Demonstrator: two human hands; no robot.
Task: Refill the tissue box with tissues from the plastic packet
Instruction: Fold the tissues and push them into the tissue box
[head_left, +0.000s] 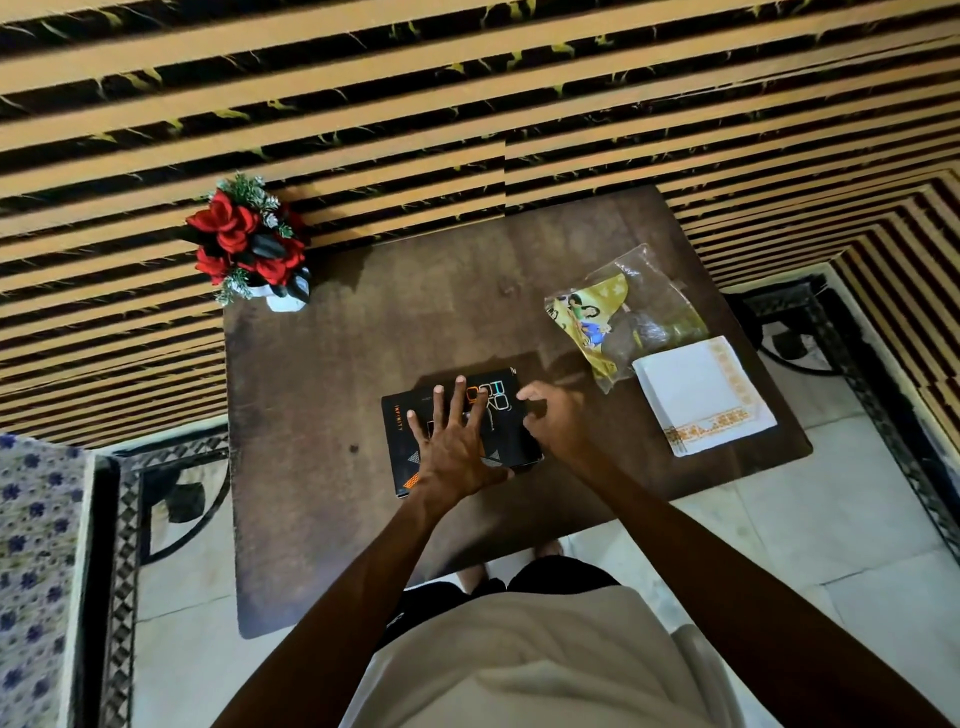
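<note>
A black tissue box (402, 434) with orange and white print lies flat near the middle of the dark wooden table (322, 374). My left hand (457, 441) rests flat on its top with the fingers spread. My right hand (553, 421) has its fingers curled against the box's right end. To the right lies a stack of white tissues (701, 395) with an orange patterned border, outside the packet. The clear plastic packet (623, 312) with a yellow printed label lies crumpled just behind the stack.
A white pot of red artificial flowers (249, 244) stands at the table's far left corner. A striped wall runs behind the table. A patterned cloth (36, 571) covers furniture at the left. Tiled floor surrounds the table.
</note>
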